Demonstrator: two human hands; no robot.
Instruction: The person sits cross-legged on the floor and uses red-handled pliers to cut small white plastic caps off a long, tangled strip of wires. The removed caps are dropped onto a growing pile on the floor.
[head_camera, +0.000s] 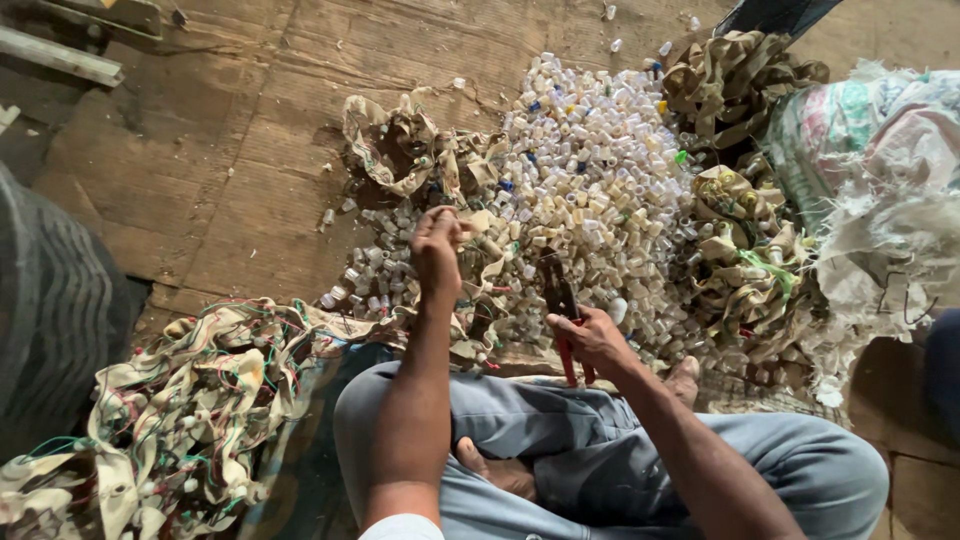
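Here, left hand (437, 250) fingers pinch a strip (478, 222); right hand (590, 340) clenches pliers (558, 295).

floor: worn wooden boards (190, 150) | top right: torn woven plastic sack (880, 170) | top left: metal bar (60, 55) | left edge: dark ribbed tyre (45, 300) | bottom left: wired tan strips heap (170, 410)

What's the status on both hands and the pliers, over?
Left hand raised, pinching a small piece over the pile of small plastic pieces. Right hand gripping red-handled pliers, jaws pointing at pile. Wired strips heaped at left, clear of both hands.
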